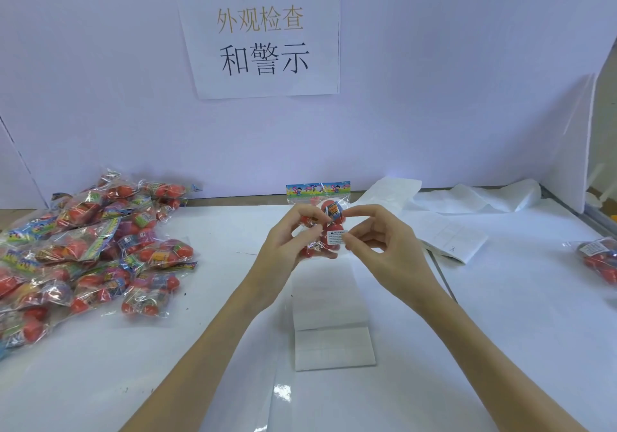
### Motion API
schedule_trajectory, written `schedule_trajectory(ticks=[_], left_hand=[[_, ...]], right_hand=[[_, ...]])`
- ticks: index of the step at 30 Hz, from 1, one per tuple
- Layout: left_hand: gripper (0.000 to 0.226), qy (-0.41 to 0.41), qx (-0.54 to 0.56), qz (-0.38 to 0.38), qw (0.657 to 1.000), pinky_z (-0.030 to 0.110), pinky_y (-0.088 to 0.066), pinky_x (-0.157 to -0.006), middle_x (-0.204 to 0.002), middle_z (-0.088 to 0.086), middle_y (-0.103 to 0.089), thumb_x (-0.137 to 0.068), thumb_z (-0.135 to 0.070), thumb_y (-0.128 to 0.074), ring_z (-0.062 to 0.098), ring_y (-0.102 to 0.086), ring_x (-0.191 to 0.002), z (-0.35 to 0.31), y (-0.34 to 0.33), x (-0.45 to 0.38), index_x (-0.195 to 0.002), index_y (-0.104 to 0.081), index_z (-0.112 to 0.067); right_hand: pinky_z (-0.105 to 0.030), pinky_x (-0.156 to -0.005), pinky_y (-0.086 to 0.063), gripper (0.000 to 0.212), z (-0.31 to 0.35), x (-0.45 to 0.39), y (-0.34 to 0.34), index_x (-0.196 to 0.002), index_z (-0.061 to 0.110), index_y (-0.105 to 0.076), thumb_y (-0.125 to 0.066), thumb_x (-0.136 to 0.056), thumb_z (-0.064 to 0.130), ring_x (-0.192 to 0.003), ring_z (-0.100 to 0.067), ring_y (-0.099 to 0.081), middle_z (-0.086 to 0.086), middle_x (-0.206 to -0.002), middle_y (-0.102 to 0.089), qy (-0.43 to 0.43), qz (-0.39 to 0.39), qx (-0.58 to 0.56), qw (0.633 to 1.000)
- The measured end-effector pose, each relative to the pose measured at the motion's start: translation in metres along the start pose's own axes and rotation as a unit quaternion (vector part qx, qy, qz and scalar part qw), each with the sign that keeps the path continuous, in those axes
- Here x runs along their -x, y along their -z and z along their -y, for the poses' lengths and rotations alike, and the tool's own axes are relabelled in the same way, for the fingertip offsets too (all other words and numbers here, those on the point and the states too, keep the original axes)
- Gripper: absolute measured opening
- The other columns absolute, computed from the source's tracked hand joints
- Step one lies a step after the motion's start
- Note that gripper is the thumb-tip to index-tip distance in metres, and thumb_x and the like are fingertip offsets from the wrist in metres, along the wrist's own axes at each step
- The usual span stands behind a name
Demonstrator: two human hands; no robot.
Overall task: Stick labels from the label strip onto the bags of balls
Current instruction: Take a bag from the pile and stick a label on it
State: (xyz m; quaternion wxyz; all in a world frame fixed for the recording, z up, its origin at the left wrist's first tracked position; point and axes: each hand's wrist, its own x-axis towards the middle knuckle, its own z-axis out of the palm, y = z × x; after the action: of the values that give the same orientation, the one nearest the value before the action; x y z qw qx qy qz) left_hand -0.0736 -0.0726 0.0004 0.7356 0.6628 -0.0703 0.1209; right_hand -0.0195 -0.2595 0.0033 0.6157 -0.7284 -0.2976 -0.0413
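Red balls in shiny bags (93, 248) make a big pile on the left of the bench (200, 348). Next, the left hand (287, 241) holds one bag (319, 218) up, fingers curled round it. The right hand (377, 241) pinches a white warning label (336, 236) against its front. I think the label is being stuck on now. It needs a firm rub next. The label strip (334, 331) lies below, and one labelled bag (599, 258) sits far right.
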Motion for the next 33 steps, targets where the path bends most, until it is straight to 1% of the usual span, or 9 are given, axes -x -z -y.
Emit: schedule_trajectory(ticks=[4, 8, 13, 17, 20, 24, 27, 30, 33], left_hand=[[0.016, -0.021, -0.059, -0.010, 0.998, 0.040, -0.062, -0.083, -0.122, 0.009, -0.071, -0.096, -0.008, -0.071, 0.037, -0.075, -0.094, 0.003, -0.001, 0.001, -0.108, -0.064, -0.017], [0.020, -0.026, -0.080, -0.025, 0.996, 0.041, -0.062, -0.082, -0.115, 0.005, -0.070, -0.095, -0.004, -0.073, 0.039, -0.076, -0.086, 0.006, -0.001, 0.000, -0.105, -0.063, -0.019], [0.029, -0.038, -0.082, -0.041, 0.995, 0.040, -0.063, -0.079, -0.116, 0.002, -0.067, -0.096, -0.001, -0.070, 0.039, -0.076, -0.084, 0.006, 0.000, 0.000, -0.113, -0.058, -0.020], [0.062, -0.037, -0.048, -0.007, 0.998, 0.044, -0.063, -0.083, -0.120, 0.004, -0.071, -0.093, -0.009, -0.077, 0.041, -0.076, -0.088, 0.001, -0.004, 0.001, -0.140, -0.047, -0.037], [0.080, -0.016, -0.020, 0.019, 0.999, 0.043, -0.063, -0.085, -0.123, 0.007, -0.072, -0.089, -0.021, -0.083, 0.042, -0.075, -0.090, 0.001, -0.008, 0.004, -0.149, -0.037, -0.046], [0.080, -0.006, 0.038, 0.037, 0.999, 0.048, -0.060, -0.093, -0.134, 0.012, -0.067, -0.095, -0.008, -0.074, 0.043, -0.072, -0.106, 0.003, -0.006, 0.003, -0.151, -0.034, -0.050], [0.087, -0.001, 0.084, 0.038, 0.996, 0.041, -0.060, -0.089, -0.139, 0.011, -0.065, -0.094, -0.004, -0.071, 0.041, -0.072, -0.109, 0.005, -0.003, 0.002, -0.150, -0.032, -0.058], [0.095, 0.011, 0.085, 0.014, 0.996, 0.040, -0.062, -0.085, -0.135, 0.008, -0.067, -0.089, -0.010, -0.079, 0.043, -0.073, -0.106, 0.007, -0.002, 0.001, -0.148, -0.028, -0.063], [0.083, 0.054, 0.022, -0.030, 0.998, 0.038, -0.063, -0.075, -0.121, 0.004, -0.073, -0.086, -0.035, -0.084, 0.036, -0.077, -0.090, 0.009, -0.002, 0.000, -0.148, -0.032, -0.055]], right_hand=[[-0.019, -0.079, -0.057, 0.030, -0.004, 0.000, -0.001, -0.116, 0.023, -0.069, -0.074, -0.093, 0.005, -0.081, -0.013, -0.075, 0.008, -0.079, -0.075, 0.008, 0.002, 0.005, 1.000], [-0.019, -0.079, -0.057, 0.033, -0.007, 0.000, 0.000, -0.118, 0.028, -0.065, -0.073, -0.094, 0.007, -0.082, -0.012, -0.075, 0.011, -0.083, -0.075, 0.004, 0.005, 0.015, 1.000], [-0.026, -0.074, -0.060, 0.030, -0.009, 0.000, -0.003, -0.123, 0.032, -0.061, -0.071, -0.098, 0.020, -0.085, -0.010, -0.072, 0.008, -0.108, -0.066, 0.001, -0.097, 0.072, 0.993], [-0.024, -0.067, -0.059, 0.025, -0.007, -0.001, -0.006, -0.115, 0.031, -0.068, -0.076, -0.093, 0.039, -0.080, -0.012, -0.074, 0.010, -0.089, -0.074, -0.098, -0.002, 0.003, 0.995], [-0.023, -0.061, -0.056, 0.015, -0.009, 0.000, -0.007, -0.098, 0.018, -0.075, -0.079, -0.093, 0.032, -0.067, -0.016, -0.074, 0.014, -0.079, -0.072, -0.111, 0.027, -0.027, 0.993], [-0.023, -0.065, -0.054, 0.014, -0.007, -0.002, 0.001, -0.089, 0.015, -0.076, -0.079, -0.093, 0.028, -0.069, -0.022, -0.070, -0.007, -0.084, -0.074, -0.130, 0.044, -0.120, 0.983], [-0.024, -0.068, -0.055, 0.025, -0.004, -0.002, 0.004, -0.097, 0.013, -0.077, -0.070, -0.096, 0.037, -0.075, -0.019, -0.066, -0.010, -0.091, -0.074, -0.144, 0.086, -0.194, 0.967], [-0.027, -0.071, -0.057, 0.034, -0.001, -0.002, 0.003, -0.105, 0.011, -0.077, -0.065, -0.097, 0.042, -0.077, -0.019, -0.069, -0.009, -0.094, -0.075, -0.152, 0.078, -0.155, 0.973], [-0.035, -0.072, -0.064, 0.023, -0.003, 0.001, -0.001, -0.101, 0.012, -0.071, -0.067, -0.101, 0.034, -0.083, -0.018, -0.076, 0.006, -0.088, -0.074, -0.144, 0.087, -0.031, 0.985]])
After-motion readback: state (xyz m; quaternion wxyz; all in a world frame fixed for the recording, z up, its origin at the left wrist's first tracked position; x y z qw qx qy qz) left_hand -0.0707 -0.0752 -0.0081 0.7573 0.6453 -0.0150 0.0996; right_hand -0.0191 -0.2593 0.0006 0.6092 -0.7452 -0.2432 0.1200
